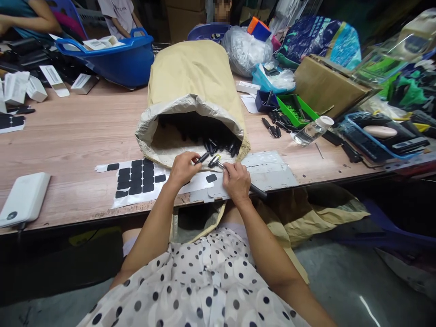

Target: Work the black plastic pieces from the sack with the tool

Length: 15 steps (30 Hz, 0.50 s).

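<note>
My left hand (184,169) pinches a small black cylindrical part (203,157) at the mouth of a paper sack. In my right hand (237,180) is a small mallet (259,191); its head, with one yellowish and one black face, is close to the black part. The mallet's black grip sticks out below my right hand. The tan sack (194,68) lies on its side with its opening toward me, and several similar black parts (213,144) show inside. Left of my left hand lies a sheet of black stickers (136,179). One loose black sticker (211,178) sits between my hands.
A grey board (272,170) lies along the table's front edge. On the left are a white power bank (25,199), white boxes (54,81) and a blue basket (112,56). At right stand a bottle (313,131) and a green tray (295,111). Two other people are at the far left.
</note>
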### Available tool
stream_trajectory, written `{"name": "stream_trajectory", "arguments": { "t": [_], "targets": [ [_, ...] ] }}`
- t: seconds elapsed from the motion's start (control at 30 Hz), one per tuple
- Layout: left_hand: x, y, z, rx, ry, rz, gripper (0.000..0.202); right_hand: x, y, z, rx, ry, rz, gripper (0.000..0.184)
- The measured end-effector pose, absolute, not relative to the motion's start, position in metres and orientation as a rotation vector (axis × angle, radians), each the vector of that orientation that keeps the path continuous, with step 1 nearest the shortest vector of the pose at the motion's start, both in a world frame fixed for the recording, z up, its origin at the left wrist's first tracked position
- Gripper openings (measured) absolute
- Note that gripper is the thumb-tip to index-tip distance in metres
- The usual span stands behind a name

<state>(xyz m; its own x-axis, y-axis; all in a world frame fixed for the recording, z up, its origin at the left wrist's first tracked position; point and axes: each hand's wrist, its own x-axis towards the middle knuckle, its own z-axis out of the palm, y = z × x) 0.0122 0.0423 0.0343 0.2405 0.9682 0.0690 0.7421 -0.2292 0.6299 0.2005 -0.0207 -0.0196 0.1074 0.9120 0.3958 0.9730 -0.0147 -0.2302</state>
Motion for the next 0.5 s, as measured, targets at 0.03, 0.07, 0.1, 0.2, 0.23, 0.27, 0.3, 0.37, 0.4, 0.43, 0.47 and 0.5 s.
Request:
{"name": "stream_trajectory", "arguments": {
  "t": [0.03, 0.07, 0.1, 0.2, 0.23, 0.27, 0.3, 0.37, 0.4, 0.43, 0.47, 0.5],
  "targets": [
    [0.006, 0.033, 0.032, 2.062, 1.476, 0.620, 0.024, 0.201, -0.021, -0.020, -1.951, -1.830, -0.182, 0.029],
    [0.001, 0.025, 0.029, 2.071, 1.411, 0.599, 0.024, 0.201, -0.021, -0.020, -1.947, -1.828, -0.180, 0.029],
    [-0.002, 0.018, 0.025, 2.073, 1.370, 0.582, 0.024, 0.201, -0.021, -0.020, -1.945, -1.826, -0.179, 0.029],
    [-0.004, 0.003, 0.014, 2.081, 1.342, 0.595, 0.026, 0.202, -0.021, -0.021, -1.941, -1.822, -0.188, 0.028],
    [-0.003, 0.001, 0.011, 2.088, 1.347, 0.617, 0.026, 0.202, -0.021, -0.021, -1.939, -1.822, -0.192, 0.028],
    [0.000, -0.001, 0.008, 2.096, 1.357, 0.640, 0.026, 0.202, -0.021, -0.021, -1.937, -1.822, -0.195, 0.028],
    [0.002, -0.002, 0.005, 2.102, 1.373, 0.659, 0.025, 0.202, -0.021, -0.021, -1.937, -1.823, -0.197, 0.028],
    [0.007, -0.002, 0.001, 2.104, 1.415, 0.687, 0.021, 0.203, -0.021, -0.020, -1.944, -1.829, -0.193, 0.028],
    [0.008, -0.002, -0.001, 2.099, 1.434, 0.697, 0.018, 0.203, -0.020, -0.020, -1.950, -1.833, -0.187, 0.028],
    [0.009, -0.002, -0.003, 2.091, 1.448, 0.703, 0.015, 0.204, -0.019, -0.020, -1.957, -1.838, -0.180, 0.028],
    [0.010, -0.002, -0.004, 2.083, 1.456, 0.706, 0.012, 0.204, -0.019, -0.019, -1.962, -1.843, -0.171, 0.028],
    [0.010, -0.001, -0.005, 2.077, 1.459, 0.708, 0.011, 0.205, -0.018, -0.019, -1.964, -1.848, -0.161, 0.029]
  ]
}}
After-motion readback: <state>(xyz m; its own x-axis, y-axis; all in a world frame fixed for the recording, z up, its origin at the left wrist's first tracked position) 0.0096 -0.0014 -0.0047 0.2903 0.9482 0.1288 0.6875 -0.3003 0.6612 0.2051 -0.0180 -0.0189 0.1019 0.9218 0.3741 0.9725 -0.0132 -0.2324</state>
